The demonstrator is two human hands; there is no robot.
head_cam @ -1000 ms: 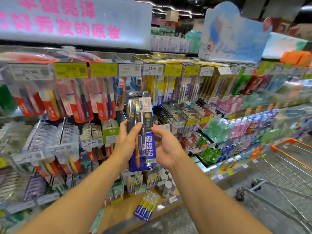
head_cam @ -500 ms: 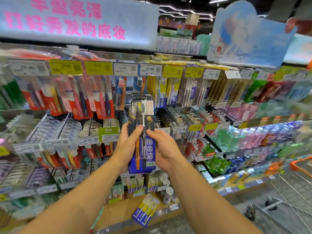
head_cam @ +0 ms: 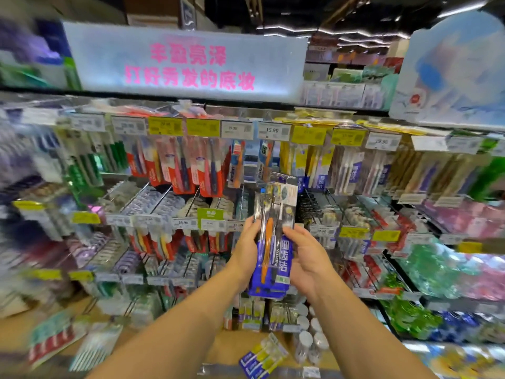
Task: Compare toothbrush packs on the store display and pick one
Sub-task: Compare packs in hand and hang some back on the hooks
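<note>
A tall blue toothbrush pack (head_cam: 273, 242) with an orange and a dark brush stands upright in front of the display, held between both hands. My left hand (head_cam: 246, 250) grips its left edge, fingers curled behind it. On the right edge rests my right hand (head_cam: 306, 258), thumb across the front of the blue card. Behind it, rows of toothbrush packs hang on pegs: red packs (head_cam: 185, 168) at upper left and white and purple packs (head_cam: 352, 170) at upper right.
Yellow and white price tags (head_cam: 273, 130) run along the peg rails. A wooden shelf (head_cam: 229, 348) below holds loose blue and yellow packs (head_cam: 262, 356) and small white bottles (head_cam: 308, 340). Green and pink bottles (head_cam: 442, 272) fill the shelves at right. A lit sign (head_cam: 188, 64) hangs above.
The view has swung left and up, so the cart at right has left the frame. Both hands still hold the blue pack, which is now tilted slightly right.
</note>
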